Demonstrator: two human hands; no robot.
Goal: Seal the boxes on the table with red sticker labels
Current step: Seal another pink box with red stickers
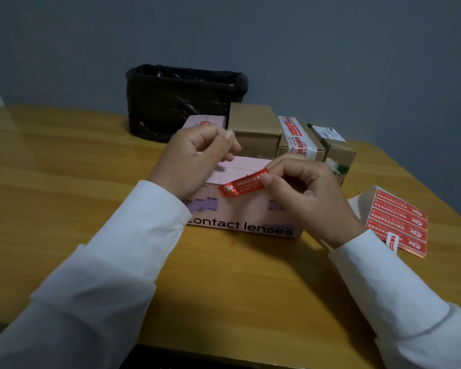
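Note:
A pink box [246, 213] printed "contact lenses" lies on the table in front of me. My right hand [308, 194] pinches one end of a red sticker label [241, 185], which hangs over the box's front top edge. My left hand [197, 158] hovers above the box's left top with its fingers curled and thumb against fingertips; I cannot make out anything in them. A sheet of red sticker labels [395, 221] lies to the right of the box.
Behind the pink box stand a second pink box [205, 121], a plain brown box [253, 127], a brown box with a red-and-white label [297, 141] and a small box [336, 153]. A black-lined bin [181, 99] stands at the back. A loose strip [393, 242] lies on the sheet.

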